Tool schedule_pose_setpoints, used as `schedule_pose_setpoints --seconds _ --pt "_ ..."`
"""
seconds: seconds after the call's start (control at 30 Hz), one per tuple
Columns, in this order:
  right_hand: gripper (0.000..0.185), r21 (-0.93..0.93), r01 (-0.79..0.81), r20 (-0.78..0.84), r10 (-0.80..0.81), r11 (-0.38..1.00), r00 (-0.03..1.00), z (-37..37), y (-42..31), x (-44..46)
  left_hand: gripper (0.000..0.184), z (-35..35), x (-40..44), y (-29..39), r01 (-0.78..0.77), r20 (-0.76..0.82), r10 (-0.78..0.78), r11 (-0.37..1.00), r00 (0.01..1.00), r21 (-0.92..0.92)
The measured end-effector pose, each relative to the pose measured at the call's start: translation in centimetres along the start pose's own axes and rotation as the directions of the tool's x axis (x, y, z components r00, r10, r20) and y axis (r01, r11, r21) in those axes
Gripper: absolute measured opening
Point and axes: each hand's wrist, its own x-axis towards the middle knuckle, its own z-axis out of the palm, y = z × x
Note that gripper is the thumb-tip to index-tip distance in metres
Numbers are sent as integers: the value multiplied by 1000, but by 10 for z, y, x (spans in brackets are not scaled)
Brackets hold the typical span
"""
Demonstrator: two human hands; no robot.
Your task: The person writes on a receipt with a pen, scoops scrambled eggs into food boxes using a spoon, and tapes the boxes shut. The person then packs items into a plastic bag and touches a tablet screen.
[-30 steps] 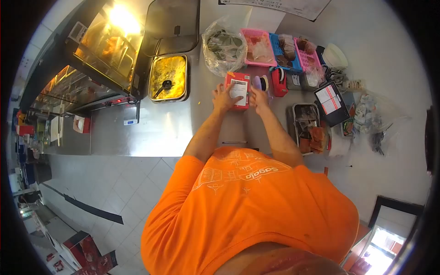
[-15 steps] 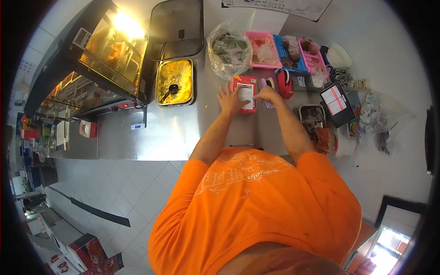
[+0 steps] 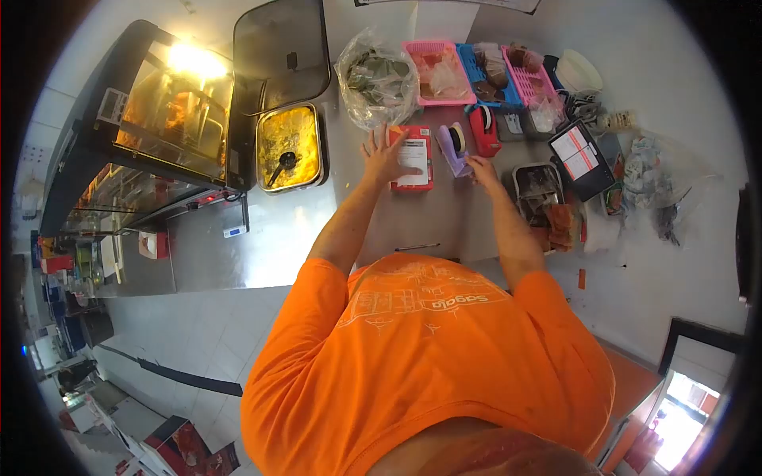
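Head view: we steady the labelled red box (image 3: 414,155) with our spread left hand (image 3: 382,164); our right hand (image 3: 487,174) pinches the purple tape dispenser (image 3: 453,159), where any pull calls for firmness.

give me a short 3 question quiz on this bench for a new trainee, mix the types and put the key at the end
1. Which thing is the right hand touching?
a) the red tape dispenser
b) the purple tape dispenser
c) the bag of leaves

2. True or false: a black spoon lies in the tray of yellow food.

3. Fill in the colour: the left hand, fingers spread, is at a ____ box with a white label on top.

Key: 1 b; 2 true; 3 red
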Motion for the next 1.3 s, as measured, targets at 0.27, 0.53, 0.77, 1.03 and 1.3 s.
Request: schedule_pose_setpoints --seconds 0.27,0.53,0.77,1.03,1.3 --pt "21 748 -43 24 38 662 999 -2 50 -9 51 46 -63 -26 9 -59 -22 980 998 -201" --pt "17 -140 -133 -551 34 981 834 32 82 -14 70 30 -58 -32 165 192 -104 926 976 -339" --pt "35 284 -10 -110 43 959 993 145 -47 -112 75 31 -53 -40 145 227 -71 933 971 -330" --pt "58 -651 -100 -217 -57 753 975 141 -62 -125 73 30 -57 -38 126 225 -56 942 973 -312" --pt "65 -646 492 23 -629 584 777 114 5 -93 78 58 -39 -58 -22 172 86 939 981 -344"
